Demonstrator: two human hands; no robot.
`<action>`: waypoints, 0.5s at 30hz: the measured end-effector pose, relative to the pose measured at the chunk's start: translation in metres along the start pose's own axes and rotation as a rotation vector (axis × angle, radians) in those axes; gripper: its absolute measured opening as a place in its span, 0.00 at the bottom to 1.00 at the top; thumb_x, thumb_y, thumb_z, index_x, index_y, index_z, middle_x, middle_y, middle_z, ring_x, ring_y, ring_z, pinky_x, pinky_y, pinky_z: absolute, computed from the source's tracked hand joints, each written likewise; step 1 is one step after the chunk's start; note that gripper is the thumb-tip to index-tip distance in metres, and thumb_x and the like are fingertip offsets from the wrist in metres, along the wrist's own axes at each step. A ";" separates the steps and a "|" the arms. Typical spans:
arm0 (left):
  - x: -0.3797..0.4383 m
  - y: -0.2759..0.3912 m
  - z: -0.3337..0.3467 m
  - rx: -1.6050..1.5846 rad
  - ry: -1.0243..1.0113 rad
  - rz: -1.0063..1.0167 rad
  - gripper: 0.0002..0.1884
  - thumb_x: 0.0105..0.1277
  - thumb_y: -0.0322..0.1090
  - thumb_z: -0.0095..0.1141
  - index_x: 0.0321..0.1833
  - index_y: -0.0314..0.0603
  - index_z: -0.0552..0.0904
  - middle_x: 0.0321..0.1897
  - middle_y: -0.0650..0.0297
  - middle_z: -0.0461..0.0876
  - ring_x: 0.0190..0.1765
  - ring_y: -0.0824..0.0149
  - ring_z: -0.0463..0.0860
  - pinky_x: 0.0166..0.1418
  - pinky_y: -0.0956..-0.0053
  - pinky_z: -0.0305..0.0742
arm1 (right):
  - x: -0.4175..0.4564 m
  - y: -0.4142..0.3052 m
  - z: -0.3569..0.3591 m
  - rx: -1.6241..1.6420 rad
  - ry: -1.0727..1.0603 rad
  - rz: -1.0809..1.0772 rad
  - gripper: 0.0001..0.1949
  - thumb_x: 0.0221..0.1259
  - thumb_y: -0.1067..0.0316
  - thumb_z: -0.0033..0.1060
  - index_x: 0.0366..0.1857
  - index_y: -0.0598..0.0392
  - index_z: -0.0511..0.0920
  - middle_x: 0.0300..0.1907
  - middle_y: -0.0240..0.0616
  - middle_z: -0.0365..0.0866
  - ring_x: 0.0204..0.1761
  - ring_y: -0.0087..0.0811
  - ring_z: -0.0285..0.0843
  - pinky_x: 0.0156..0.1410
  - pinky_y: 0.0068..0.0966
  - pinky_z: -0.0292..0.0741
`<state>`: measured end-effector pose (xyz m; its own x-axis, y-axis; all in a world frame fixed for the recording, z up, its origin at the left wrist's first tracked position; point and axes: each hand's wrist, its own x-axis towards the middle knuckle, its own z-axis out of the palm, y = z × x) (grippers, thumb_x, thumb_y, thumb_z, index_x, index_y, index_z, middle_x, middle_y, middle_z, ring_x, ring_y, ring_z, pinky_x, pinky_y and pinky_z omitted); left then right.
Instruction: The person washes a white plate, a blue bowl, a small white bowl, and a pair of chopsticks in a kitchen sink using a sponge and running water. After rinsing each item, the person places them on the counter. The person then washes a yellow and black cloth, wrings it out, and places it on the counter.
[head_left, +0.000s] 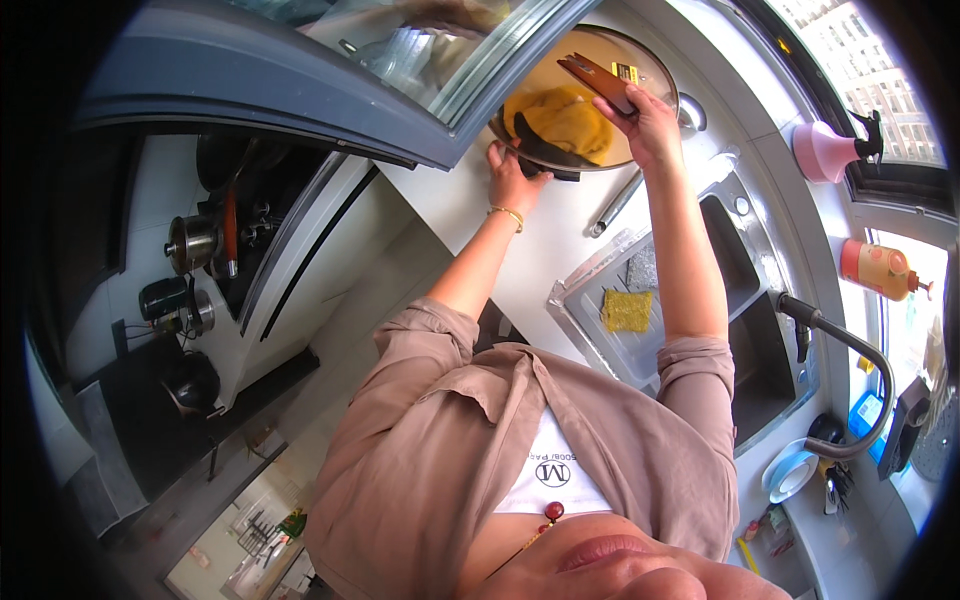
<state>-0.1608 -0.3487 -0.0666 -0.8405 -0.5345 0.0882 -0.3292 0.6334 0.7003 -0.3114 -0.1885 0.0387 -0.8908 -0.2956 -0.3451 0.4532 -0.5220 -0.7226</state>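
Observation:
My right hand (652, 124) grips the brown handle (600, 82) of a large round glass lid (641, 139) with a dark rim. A yellow cloth (566, 120) and a curved black shape show through the glass. My left hand (517, 180), a gold-coloured bracelet at its wrist, is at the near left edge of the lid, fingers spread. Its fingertips are beside a black part (559, 174) under the rim; whether they grip it is hidden. A metal tube-like handle (616, 204) lies on the white countertop (450, 199) below the lid.
An open blue-framed cabinet door (300, 97) juts over the counter, close to the lid. At right is a sink (757, 360) with a curved faucet (862, 337) and a yellow scrubbing pad (627, 311). Bottles stand along the windowsill. A pot (191, 244) is by the stove at left.

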 end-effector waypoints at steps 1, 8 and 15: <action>0.002 -0.010 0.002 0.048 -0.033 0.074 0.32 0.47 0.36 0.71 0.56 0.38 0.71 0.58 0.54 0.69 0.61 0.51 0.70 0.63 0.62 0.71 | 0.000 -0.001 0.003 -0.004 0.008 -0.007 0.17 0.69 0.72 0.47 0.55 0.76 0.69 0.51 0.54 0.73 0.48 0.49 0.79 0.54 0.36 0.85; -0.013 -0.012 -0.043 -0.049 -0.394 0.069 0.17 0.49 0.36 0.61 0.42 0.37 0.79 0.39 0.48 0.81 0.46 0.47 0.80 0.50 0.59 0.76 | -0.003 0.002 0.001 0.026 0.010 -0.014 0.15 0.69 0.73 0.46 0.53 0.75 0.69 0.51 0.54 0.73 0.50 0.47 0.78 0.55 0.40 0.85; -0.087 -0.048 -0.165 -1.150 -0.715 -0.497 0.32 0.48 0.28 0.46 0.62 0.29 0.69 0.51 0.59 0.78 0.54 0.68 0.78 0.62 0.72 0.70 | -0.024 0.053 0.002 0.151 0.026 -0.052 0.15 0.69 0.73 0.47 0.54 0.70 0.68 0.55 0.54 0.72 0.53 0.50 0.76 0.59 0.44 0.81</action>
<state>-0.0014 -0.4246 0.0090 -0.8891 0.0467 -0.4554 -0.4133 -0.5094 0.7548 -0.2659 -0.2109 0.0100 -0.9130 -0.2451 -0.3262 0.4042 -0.6513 -0.6422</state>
